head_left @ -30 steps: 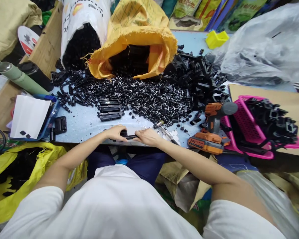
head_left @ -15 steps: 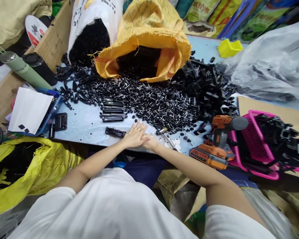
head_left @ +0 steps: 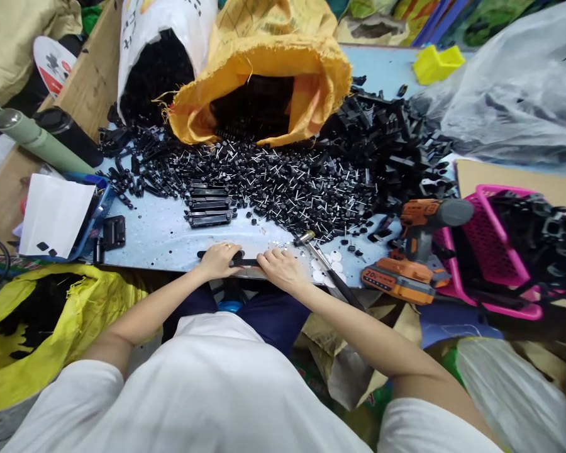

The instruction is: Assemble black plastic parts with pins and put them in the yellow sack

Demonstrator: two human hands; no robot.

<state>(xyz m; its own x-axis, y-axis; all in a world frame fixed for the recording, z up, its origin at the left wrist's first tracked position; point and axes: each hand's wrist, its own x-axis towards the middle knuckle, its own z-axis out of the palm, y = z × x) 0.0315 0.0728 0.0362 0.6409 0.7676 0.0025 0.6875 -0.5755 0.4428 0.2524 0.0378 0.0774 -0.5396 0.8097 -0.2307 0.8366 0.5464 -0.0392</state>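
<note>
My left hand (head_left: 221, 260) is at the front edge of the blue worktable, its fingers closed over a long black plastic part (head_left: 249, 262). A dark end of a part sticks out to the left of this hand. My right hand (head_left: 283, 269) grips the other end, fingers curled, so the part lies level between both hands. Whether the dark end at left belongs to the same part is hidden by my fingers. Just behind my hands lies a row of several similar black parts (head_left: 210, 204). To the right, a hammer (head_left: 325, 264) rests with its handle over the table edge.
Small black pieces with metal pins (head_left: 302, 189) form a heap before an orange sack (head_left: 188, 119). An orange cordless drill (head_left: 399, 283) and a pink basket (head_left: 495, 251) stand at right. White discs (head_left: 336, 257) lie near the hammer. A blue tray (head_left: 104, 192) is at left.
My hands were together, the left over the right, with a black part lying at their left. Now they are apart and hold a black part between them. The view has shifted slightly.
</note>
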